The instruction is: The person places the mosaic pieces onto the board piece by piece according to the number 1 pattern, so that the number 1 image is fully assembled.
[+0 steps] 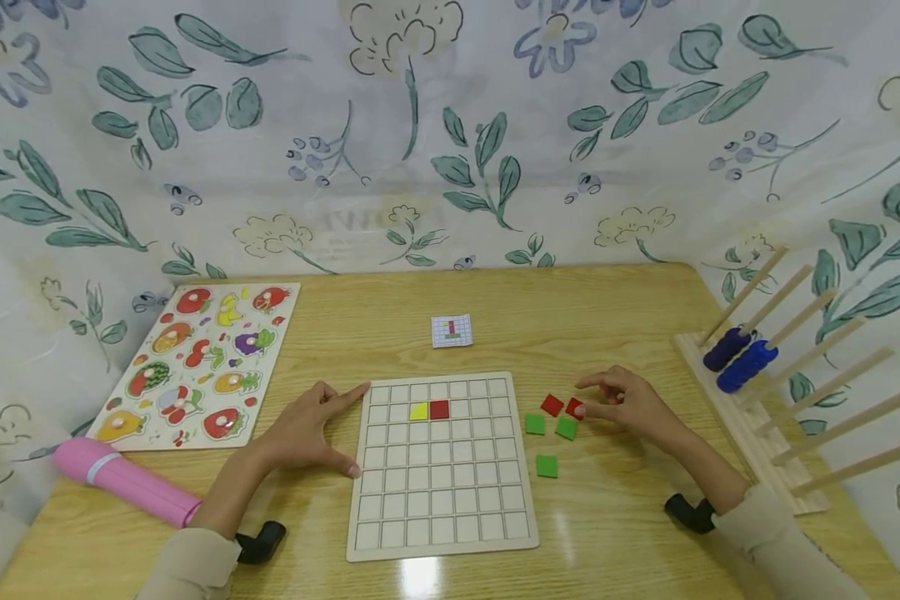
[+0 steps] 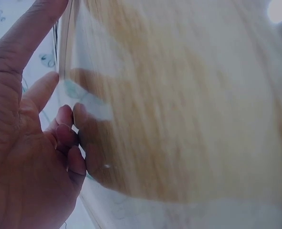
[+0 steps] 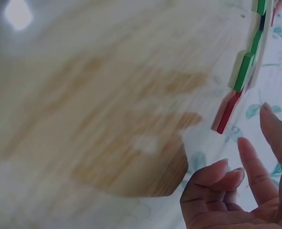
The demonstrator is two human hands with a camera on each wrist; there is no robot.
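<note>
Two hands: both rest on a light wooden table (image 1: 630, 533), one on either side of a pale wooden grid board (image 1: 441, 492).
Left hand (image 1: 307, 433): lies flat against the board's left edge — fingers straight and spread, thumb out, holding nothing.
Right hand (image 1: 630, 404): fingertips touch a small red square tile (image 1: 574, 407) lying on the table just right of the board; fingers loosely bent, not clamped on it.
Loose tiles: a second red tile (image 1: 552, 405) and three green square tiles (image 1: 547, 466) lie close by.
Board: a yellow piece (image 1: 418, 411) and a red piece (image 1: 439, 409) sit side by side in its second row.
Beyond: a small pattern card (image 1: 452, 330) — well apart from the hands.
</note>
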